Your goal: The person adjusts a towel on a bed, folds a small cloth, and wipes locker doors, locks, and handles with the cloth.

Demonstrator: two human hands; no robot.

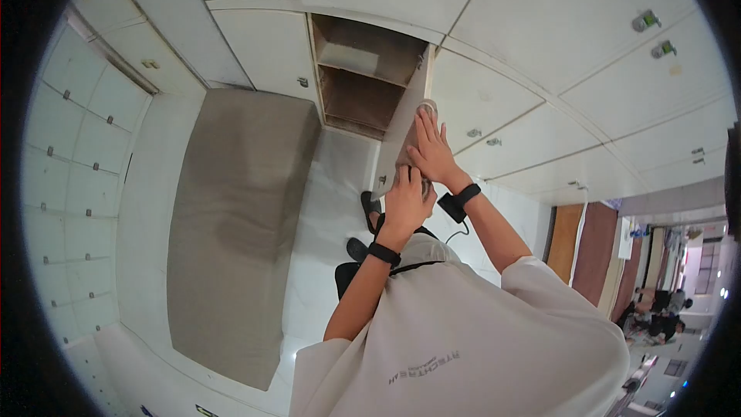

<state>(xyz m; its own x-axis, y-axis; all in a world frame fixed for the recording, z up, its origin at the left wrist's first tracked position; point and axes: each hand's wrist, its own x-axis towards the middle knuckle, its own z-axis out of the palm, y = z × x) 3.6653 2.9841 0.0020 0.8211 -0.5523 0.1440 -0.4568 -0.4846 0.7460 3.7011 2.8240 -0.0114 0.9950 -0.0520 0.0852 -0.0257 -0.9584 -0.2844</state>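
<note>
A white cabinet door stands swung out from a lower cupboard, its top edge facing me. My right hand lies along this edge with fingers stretched, over a greyish-brown, cloth-like item whose rounded end sticks out past the fingertips. Closer to my body, my left hand is closed near the door's outer end. Something greyish and dark shows beside its fingers, too hidden to name. The opened cupboard has brown inner walls and a shelf. Both wrists wear black bands.
A long grey-brown padded block stands on the white floor at left. White cabinets with small locks run along the back and right. A black box with a cable shows by my right wrist. Several people are far off at right.
</note>
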